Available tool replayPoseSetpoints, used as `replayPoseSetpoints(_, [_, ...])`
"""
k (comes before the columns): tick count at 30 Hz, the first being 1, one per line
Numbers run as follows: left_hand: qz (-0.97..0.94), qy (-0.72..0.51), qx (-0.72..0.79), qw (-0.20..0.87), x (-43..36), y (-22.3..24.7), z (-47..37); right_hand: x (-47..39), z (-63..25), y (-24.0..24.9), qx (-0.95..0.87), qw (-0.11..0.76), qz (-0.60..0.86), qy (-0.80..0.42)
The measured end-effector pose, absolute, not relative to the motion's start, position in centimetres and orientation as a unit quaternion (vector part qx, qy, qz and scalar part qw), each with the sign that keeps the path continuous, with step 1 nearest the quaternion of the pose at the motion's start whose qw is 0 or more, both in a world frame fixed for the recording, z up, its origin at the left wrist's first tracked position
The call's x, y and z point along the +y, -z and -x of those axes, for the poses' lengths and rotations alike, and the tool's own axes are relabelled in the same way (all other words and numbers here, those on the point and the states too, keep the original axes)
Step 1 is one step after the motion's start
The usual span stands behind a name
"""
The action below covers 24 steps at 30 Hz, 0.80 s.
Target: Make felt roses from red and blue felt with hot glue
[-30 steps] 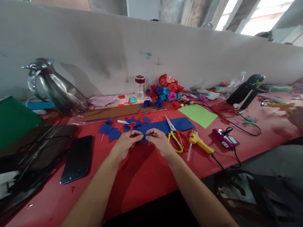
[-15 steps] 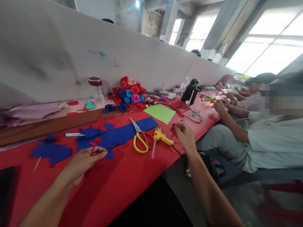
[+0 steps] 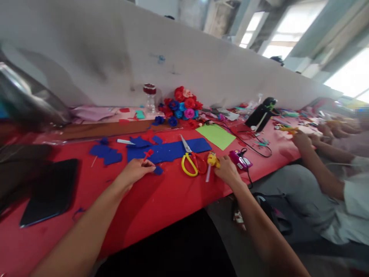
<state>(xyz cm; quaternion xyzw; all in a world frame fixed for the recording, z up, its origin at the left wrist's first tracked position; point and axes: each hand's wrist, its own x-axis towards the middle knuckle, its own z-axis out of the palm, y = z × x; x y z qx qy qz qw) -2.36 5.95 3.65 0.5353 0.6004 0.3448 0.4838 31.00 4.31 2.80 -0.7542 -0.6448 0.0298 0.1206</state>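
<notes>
Between its pinched fingers my left hand (image 3: 135,173) holds a small red paper flower (image 3: 148,154), just above the red table. My right hand (image 3: 228,169) is closed around the handle of a yellow hot glue gun (image 3: 212,159), whose clear glue stick (image 3: 208,174) pokes out toward me. Left of the gun lie scissors (image 3: 189,164) with yellow and red handles, blades pointing away. A strip of blue crepe paper (image 3: 170,151) stretches under the scissors' blades, and a small blue scrap (image 3: 158,170) sits beside my left fingertips.
Blue paper pieces (image 3: 111,156) and a white pen (image 3: 124,141) lie leftward, near a dark tablet (image 3: 52,192). Paper roses (image 3: 184,104), a jar (image 3: 150,100), a green sheet (image 3: 216,135), a purple corded device (image 3: 241,161) and a black bottle (image 3: 261,115) stand behind. A co-worker's arm (image 3: 319,169) is at right.
My right hand has come down onto the glue gun's handle and closed on it. My left hand still holds the red flower. The view has turned left, bringing the tablet further into sight.
</notes>
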Motion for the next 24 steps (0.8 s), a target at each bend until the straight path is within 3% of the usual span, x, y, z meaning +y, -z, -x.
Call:
replayPoseSetpoints(2, [-0.510, -0.347, 0.618, 0.487, 6.1, -3.5, 2.3, 3.9, -31.4, -3.4, -0.650, 0.141, 0.746, -0.026])
replayPoseSetpoints(3, [-0.498, -0.339, 0.630, 0.490, 6.1, -3.4, 2.3, 3.5, -31.3, -3.7, -0.644, 0.193, 0.739, -0.048])
replayPoseSetpoints(5, [-0.486, -0.338, 0.638, 0.492, 6.2, -3.2, 2.3, 2.4, -30.5, -4.5, -0.633, 0.271, 0.704, -0.174])
replayPoseSetpoints(7, [-0.486, -0.333, 0.642, 0.491, 6.3, -3.1, 2.2, 1.3, -28.7, -5.1, -0.657, 0.287, 0.624, -0.311])
replayPoseSetpoints(10, [-0.502, -0.320, 0.651, 0.471, 6.4, -2.8, 2.2, 0.5, -25.0, -5.2, -0.669, 0.268, 0.566, -0.401])
replayPoseSetpoints(15, [-0.545, -0.306, 0.649, 0.433, 6.7, -2.3, 2.3, 1.0, -20.5, -4.0, -0.686, 0.287, 0.534, -0.404])
replayPoseSetpoints(24, [-0.577, -0.301, 0.633, 0.419, 7.2, -1.7, 2.6, 1.9, -19.6, -3.4, -0.695, 0.228, 0.551, -0.402])
